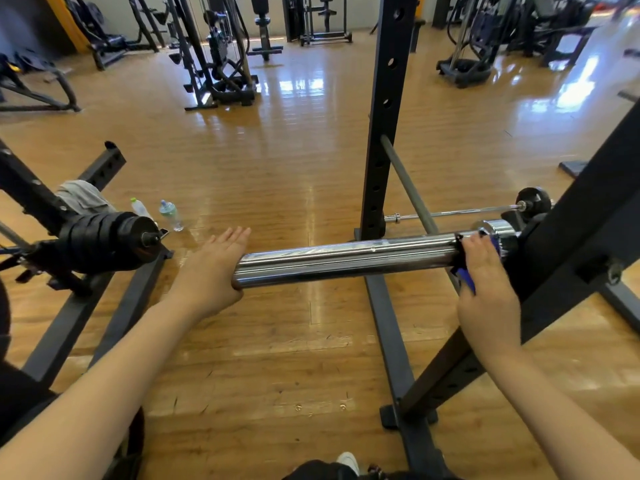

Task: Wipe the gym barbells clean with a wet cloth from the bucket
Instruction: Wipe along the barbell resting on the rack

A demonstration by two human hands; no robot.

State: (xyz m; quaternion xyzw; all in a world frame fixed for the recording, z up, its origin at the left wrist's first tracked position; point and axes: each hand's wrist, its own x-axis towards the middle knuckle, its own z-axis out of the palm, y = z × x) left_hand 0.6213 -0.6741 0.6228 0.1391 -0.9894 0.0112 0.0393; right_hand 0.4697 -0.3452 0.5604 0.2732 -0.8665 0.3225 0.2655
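1. The chrome barbell sleeve [346, 261] ran level across the middle of the view, its inner end sitting in the black rack [568, 258] on the right.
2. Left hand [211, 268] was flat, fingers straight and together, palm pressed against the free end of the sleeve.
3. Right hand [485, 289] was wrapped over the sleeve right by the collar, squeezing a blue cloth [465, 277] around the metal. Only bits of the cloth peeked out under the fingers.
4. The hands were well apart, one at each end of the sleeve.
5. Two plastic water bottles [171, 214] stood on the wood floor [277, 161] to the left, near a stack of black plates [107, 240] with a grey towel [81, 199] draped behind it.
6. Another thin bar [450, 213] lay beyond the rack upright.
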